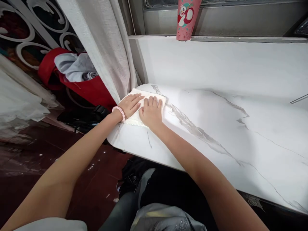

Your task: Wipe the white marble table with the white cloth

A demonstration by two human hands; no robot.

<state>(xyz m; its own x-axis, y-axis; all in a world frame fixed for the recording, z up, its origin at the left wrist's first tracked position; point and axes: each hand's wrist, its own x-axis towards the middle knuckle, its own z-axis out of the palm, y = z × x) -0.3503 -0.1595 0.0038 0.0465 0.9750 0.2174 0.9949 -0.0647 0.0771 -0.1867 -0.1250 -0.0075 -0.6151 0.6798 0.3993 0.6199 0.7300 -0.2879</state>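
Note:
A cream-coloured cloth [136, 120] lies spread flat on the left end of a white marble-patterned table [216, 128]. My left hand [130, 105] rests palm down on the cloth's left part, fingers stretched out, a pink coiled band [119, 112] around its wrist. Beside it, my right hand [152, 112] presses flat on the cloth's right part with the fingers extended. Both hands touch the cloth and neither grips it. What lies under the palms is hidden.
On the ledge behind the table stands a pink patterned cup [187, 19]. A light curtain [108, 41] hangs by the table's left end. Left of it is a red bag [89, 91] with grey cloth inside. Thin metal sticks [299, 98] show at the far right.

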